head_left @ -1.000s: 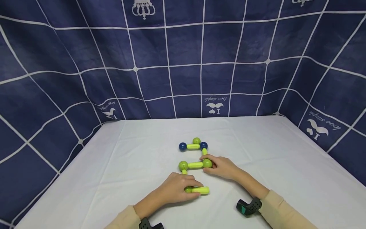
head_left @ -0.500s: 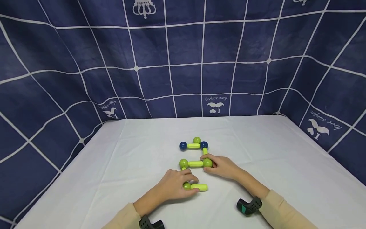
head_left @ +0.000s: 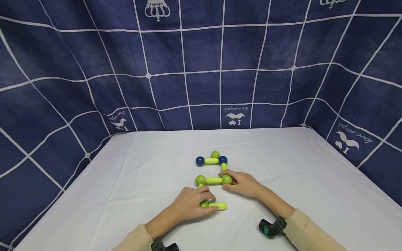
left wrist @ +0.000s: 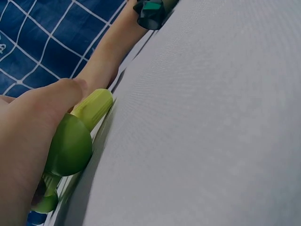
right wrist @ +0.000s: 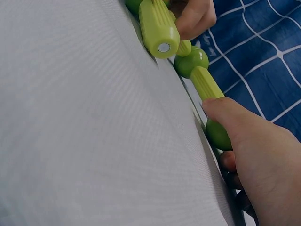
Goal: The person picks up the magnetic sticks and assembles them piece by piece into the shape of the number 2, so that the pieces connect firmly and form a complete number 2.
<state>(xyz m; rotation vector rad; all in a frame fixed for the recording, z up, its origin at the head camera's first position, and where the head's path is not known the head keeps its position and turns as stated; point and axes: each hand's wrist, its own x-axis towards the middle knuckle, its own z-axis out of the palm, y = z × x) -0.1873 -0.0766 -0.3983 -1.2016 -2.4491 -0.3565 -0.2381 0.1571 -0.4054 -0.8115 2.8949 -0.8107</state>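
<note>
Magnetic balls and yellow-green rods form a zigzag on the white cloth. My left hand [head_left: 192,204] grips the nearest green ball [left wrist: 73,146], and its thumb lies along a yellow-green rod [head_left: 217,206] pointing right from that ball. A short connecting rod, mostly covered by the left fingers, leads to the middle-left green ball [head_left: 200,180]. My right hand [head_left: 243,183] holds the middle-right green ball [right wrist: 218,134] between thumb and fingers. A middle rod [head_left: 214,180] joins the two middle balls. The near rod's free end [right wrist: 164,47] shows a round metal tip.
Farther back lie two dark blue balls [head_left: 200,161] with a rod [head_left: 211,160] between them. Another green ball [head_left: 215,154] sits just behind that rod. A blue checked curtain [head_left: 201,87] encloses the table's [head_left: 150,167] back and sides.
My left hand has shifted slightly away from me, and the near ball and rod have moved a little with it. Its fingers now lie nearer the connecting rod. The right hand keeps its hold.
</note>
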